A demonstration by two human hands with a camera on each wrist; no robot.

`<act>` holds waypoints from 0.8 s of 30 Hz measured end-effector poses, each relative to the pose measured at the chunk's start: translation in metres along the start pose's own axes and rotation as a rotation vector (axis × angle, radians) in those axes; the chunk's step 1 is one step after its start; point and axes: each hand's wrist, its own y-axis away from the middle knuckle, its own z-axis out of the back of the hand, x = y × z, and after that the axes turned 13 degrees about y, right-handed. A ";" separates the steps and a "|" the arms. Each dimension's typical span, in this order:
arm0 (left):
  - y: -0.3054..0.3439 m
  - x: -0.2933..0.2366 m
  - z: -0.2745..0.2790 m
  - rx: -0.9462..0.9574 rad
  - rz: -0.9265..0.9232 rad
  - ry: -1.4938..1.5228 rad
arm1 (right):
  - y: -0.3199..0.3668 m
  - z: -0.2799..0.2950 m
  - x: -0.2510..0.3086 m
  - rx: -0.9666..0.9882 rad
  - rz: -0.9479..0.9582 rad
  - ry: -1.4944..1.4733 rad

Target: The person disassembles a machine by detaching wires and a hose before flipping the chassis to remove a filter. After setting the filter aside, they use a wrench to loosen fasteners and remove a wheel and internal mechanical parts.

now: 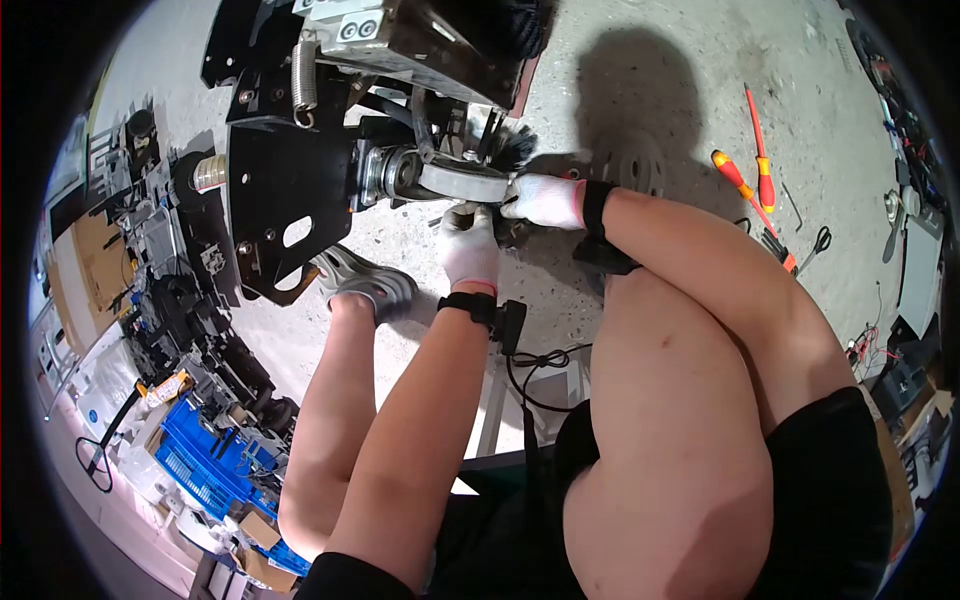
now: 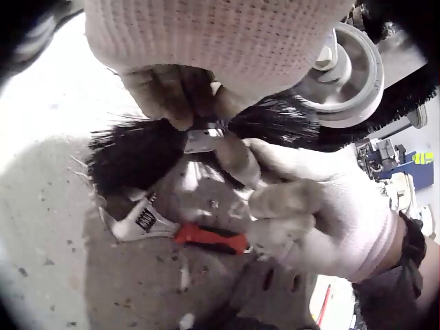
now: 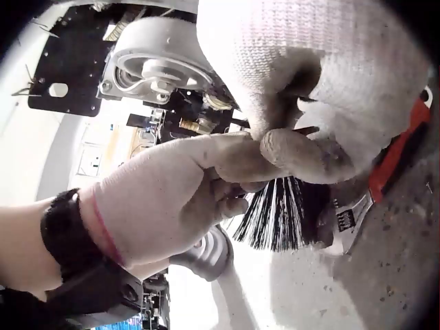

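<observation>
Both hands wear white knitted gloves with dirty fingertips and meet beside the white wheel [image 1: 465, 183] of a black metal machine. The left hand [image 1: 467, 245] [image 2: 220, 48] [image 3: 151, 196] has its fingers curled at a brush with black bristles [image 2: 134, 155] [image 3: 278, 216]. From the other side, the right hand [image 1: 545, 200] [image 2: 330, 213] [image 3: 323, 89] pinches with thumb and fingers at a small shiny metal piece [image 2: 201, 141] in the middle of the bristles. Fingers cover much of that piece. Below the brush, an adjustable wrench with a red handle [image 2: 210, 237] [image 3: 399, 155] lies on the floor.
The machine's black plate [image 1: 290, 190] stands left of the hands. Screwdrivers [image 1: 765, 180] and scissors [image 1: 820, 240] lie on the floor at right. Machine parts and a blue crate [image 1: 195, 460] are at far left. A black cable [image 1: 535, 360] runs below the left wrist.
</observation>
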 end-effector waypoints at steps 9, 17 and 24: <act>0.067 0.013 -0.003 0.090 0.278 -0.088 | -0.029 -0.021 -0.030 -0.130 0.651 0.801; 0.071 -0.005 0.000 0.178 0.334 -0.084 | -0.019 -0.018 -0.027 0.090 0.397 0.210; 0.060 -0.016 0.003 0.109 0.242 -0.179 | 0.006 0.004 0.017 0.133 -0.028 -0.151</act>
